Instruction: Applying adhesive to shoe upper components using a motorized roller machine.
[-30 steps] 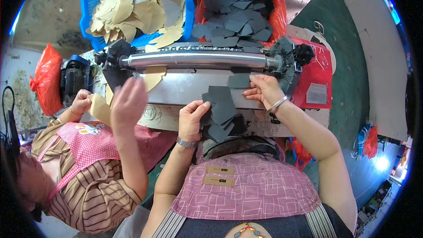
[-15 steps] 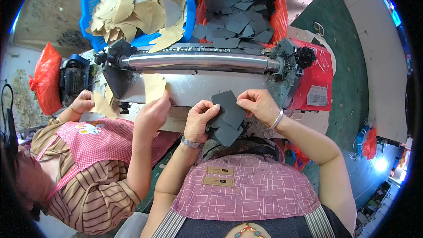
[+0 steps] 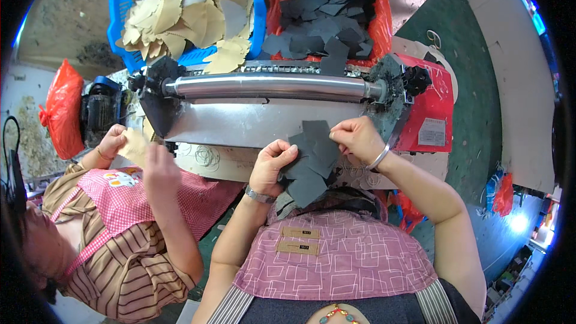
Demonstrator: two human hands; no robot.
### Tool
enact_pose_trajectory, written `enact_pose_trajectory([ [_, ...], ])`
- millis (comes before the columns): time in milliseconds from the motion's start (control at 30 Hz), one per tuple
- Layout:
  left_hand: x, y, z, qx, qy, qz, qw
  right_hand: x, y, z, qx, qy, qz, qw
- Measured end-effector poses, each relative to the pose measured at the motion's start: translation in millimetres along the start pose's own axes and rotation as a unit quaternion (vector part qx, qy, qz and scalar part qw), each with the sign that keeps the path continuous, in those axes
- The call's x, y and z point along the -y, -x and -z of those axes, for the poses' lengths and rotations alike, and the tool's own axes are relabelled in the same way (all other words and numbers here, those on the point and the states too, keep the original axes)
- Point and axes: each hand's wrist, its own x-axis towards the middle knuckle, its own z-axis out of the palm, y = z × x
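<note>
My left hand (image 3: 271, 165) grips a small fanned stack of dark grey flat cut pieces (image 3: 309, 162) above my lap, thumb on top. At the stack's upper right, my right hand (image 3: 361, 139) is closed in a pinch at the edge of the top piece (image 3: 316, 129). Just beyond my hands lies a machine with a shiny metal roller (image 3: 270, 86) over a smooth metal feed plate (image 3: 258, 121). One dark piece (image 3: 334, 57) stands out behind the roller, before the heap of dark pieces (image 3: 327, 9).
A blue basket (image 3: 259, 12) of beige pieces and a red plastic bag (image 3: 381, 9) with dark pieces stand behind the roller. At left, a co-worker's hand (image 3: 114, 141) holds beige pieces; their other hand (image 3: 161, 168) is blurred. A black knob (image 3: 415, 78) sits at the roller's right end.
The top dark piece has shifted upright in my hands. A dark piece now shows behind the roller. The co-worker's right hand has moved from the feed plate back left, without its beige piece.
</note>
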Motion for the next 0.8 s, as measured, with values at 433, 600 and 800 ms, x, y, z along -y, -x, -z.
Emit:
enact_pose_trajectory([
  [433,-16,4,11,-0.073,-0.054,-0.033,0.995,106,-43,157,-0.106,0.165,0.263,0.945],
  [600,-11,1,1,-0.091,-0.061,-0.031,0.994,36,-156,179,0.102,0.42,0.299,0.851],
  [800,-14,19,9,-0.168,-0.023,-0.065,0.983,59,-175,142,0.237,0.573,0.403,0.673],
])
